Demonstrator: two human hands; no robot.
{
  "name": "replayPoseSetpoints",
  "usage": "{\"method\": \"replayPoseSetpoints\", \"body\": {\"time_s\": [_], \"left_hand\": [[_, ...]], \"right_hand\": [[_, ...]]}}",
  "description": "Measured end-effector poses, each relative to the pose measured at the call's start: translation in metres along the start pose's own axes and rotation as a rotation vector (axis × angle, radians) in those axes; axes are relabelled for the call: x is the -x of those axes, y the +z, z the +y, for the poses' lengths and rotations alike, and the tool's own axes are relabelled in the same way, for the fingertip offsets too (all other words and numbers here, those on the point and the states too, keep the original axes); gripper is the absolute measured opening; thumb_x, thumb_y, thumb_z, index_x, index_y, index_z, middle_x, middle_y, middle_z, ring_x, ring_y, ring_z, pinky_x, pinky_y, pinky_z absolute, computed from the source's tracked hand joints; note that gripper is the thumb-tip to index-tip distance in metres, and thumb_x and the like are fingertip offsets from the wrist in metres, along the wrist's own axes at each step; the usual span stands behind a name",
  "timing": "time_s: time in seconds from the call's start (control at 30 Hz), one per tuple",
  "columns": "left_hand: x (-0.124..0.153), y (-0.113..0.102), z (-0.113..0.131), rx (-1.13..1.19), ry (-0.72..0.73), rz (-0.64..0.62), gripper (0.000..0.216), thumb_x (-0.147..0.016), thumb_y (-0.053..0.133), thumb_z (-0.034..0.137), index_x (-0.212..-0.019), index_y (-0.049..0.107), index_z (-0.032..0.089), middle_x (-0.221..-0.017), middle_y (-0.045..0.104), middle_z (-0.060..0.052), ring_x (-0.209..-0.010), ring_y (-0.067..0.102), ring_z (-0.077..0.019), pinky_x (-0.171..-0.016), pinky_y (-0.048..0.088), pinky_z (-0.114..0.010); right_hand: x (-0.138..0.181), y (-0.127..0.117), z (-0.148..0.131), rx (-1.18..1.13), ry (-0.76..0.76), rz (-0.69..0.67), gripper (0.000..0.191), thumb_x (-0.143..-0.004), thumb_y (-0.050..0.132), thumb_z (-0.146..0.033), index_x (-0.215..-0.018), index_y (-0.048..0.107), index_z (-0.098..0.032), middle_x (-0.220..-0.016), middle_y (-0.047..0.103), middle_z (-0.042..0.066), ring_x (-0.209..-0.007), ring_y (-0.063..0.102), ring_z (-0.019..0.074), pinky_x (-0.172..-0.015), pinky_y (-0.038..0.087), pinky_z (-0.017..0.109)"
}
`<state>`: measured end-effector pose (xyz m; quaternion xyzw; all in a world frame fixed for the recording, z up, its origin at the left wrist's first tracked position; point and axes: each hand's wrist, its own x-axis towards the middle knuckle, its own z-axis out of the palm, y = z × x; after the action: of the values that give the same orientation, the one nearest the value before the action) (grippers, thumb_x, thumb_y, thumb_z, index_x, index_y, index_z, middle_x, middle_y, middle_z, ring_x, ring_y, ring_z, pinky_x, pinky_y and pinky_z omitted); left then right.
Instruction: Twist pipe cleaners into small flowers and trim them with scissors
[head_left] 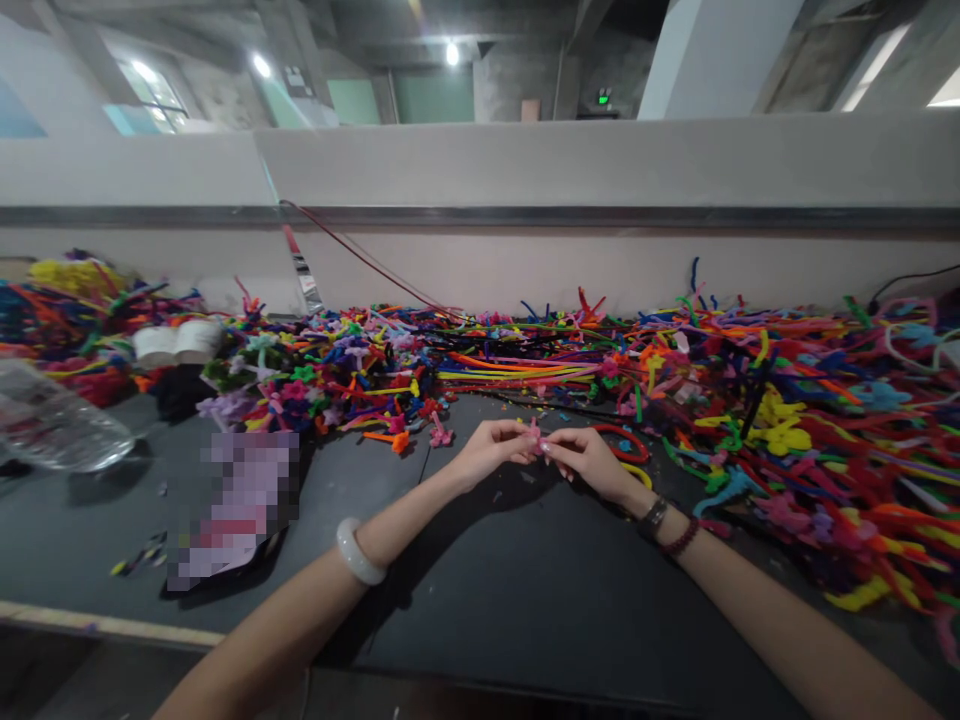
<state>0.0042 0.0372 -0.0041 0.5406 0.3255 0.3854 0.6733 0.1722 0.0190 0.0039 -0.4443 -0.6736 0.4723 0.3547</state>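
Pink pipe-cleaner flower (pixel 534 440), small and partly hidden, is pinched between the fingertips of the left hand (pixel 491 450) and right hand (pixel 589 462), just short of a far heap of colored pipe cleaners (pixel 787 400). Dark tabletop (pixel 525 600) runs toward the near edge. Far left, a plastic bottle (pixel 56 420) is cut off by the frame — a pixelated object (pixel 232 510) is impossible to make out.

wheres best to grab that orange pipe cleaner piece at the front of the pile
Pinch its thin stem from above, from the near side, with the closer left hand, now pinching a pink piece. The stem lies flat on the dark table, pointing away from the pile; its bunched end sits against other pieces.
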Motion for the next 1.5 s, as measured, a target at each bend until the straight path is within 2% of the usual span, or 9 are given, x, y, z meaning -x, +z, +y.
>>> {"method": "replayPoseSetpoints", "body": {"time_s": [0.37,0.53,0.7,0.93,1.13,1.5], "left_hand": [[0.000,0.000,-0.001,-0.154,0.101,0.043,0.027,-0.062,0.062,0.033,-0.077,0.064,0.011,-0.068,0.062,-0.003,-0.060,0.054,-0.0097,-0.062,0.043,-0.022],[0.001,0.001,0.000,-0.200,0.078,0.075,0.027,-0.063,0.061,0.033,-0.076,0.065,0.010,-0.068,0.064,-0.005,-0.060,0.055,-0.0110,-0.063,0.043,-0.023],[0.000,-0.005,-0.001,-0.260,0.045,-0.012,0.023,-0.064,0.060,0.029,-0.075,0.065,0.010,-0.066,0.064,-0.005,-0.060,0.057,-0.0119,-0.064,0.045,-0.024],[0.004,-0.011,0.001,-0.434,-0.005,-0.120,0.019,-0.063,0.058,0.026,-0.069,0.065,0.010,-0.062,0.064,-0.005,-0.057,0.056,-0.0116,-0.058,0.045,-0.022],[0.006,-0.009,0.000,-0.442,0.025,-0.082,0.019,-0.064,0.057,0.025,-0.070,0.064,0.009,-0.064,0.065,-0.005,-0.057,0.057,-0.0118,-0.060,0.045,-0.023],[0.009,-0.004,0.003,-0.486,0.048,-0.090,0.018,-0.066,0.056,0.026,-0.068,0.064,0.010,-0.062,0.064,-0.005,-0.057,0.057,-0.0114,-0.058,0.045,-0.022]], "right_hand": [[-0.001,0.000,0.003,-0.043,0.014,0.048,0.023,-0.070,0.055,-0.035,-0.074,0.058,-0.013,-0.044,0.045,-0.006,-0.037,0.040,0.0047,-0.037,0.032,0.017],[-0.002,0.000,0.002,-0.003,0.027,0.038,0.026,-0.069,0.055,-0.038,-0.075,0.058,-0.013,-0.043,0.045,-0.005,-0.037,0.040,0.0051,-0.036,0.032,0.017],[0.000,0.001,0.002,0.050,0.009,-0.019,0.024,-0.072,0.052,-0.037,-0.073,0.057,-0.013,-0.045,0.043,-0.005,-0.038,0.039,0.0050,-0.038,0.032,0.017],[0.002,0.004,0.000,0.168,-0.026,-0.126,0.024,-0.072,0.052,-0.037,-0.071,0.058,-0.013,-0.056,0.051,-0.002,-0.046,0.041,0.0060,-0.043,0.032,0.019],[0.001,0.002,0.004,0.206,-0.065,-0.140,0.027,-0.073,0.051,-0.038,-0.072,0.060,-0.012,-0.056,0.051,-0.001,-0.048,0.039,0.0070,-0.046,0.031,0.020],[0.000,0.000,0.006,0.173,-0.080,-0.159,0.026,-0.071,0.053,-0.037,-0.071,0.062,-0.012,-0.055,0.051,-0.001,-0.049,0.039,0.0070,-0.047,0.031,0.020]]}}
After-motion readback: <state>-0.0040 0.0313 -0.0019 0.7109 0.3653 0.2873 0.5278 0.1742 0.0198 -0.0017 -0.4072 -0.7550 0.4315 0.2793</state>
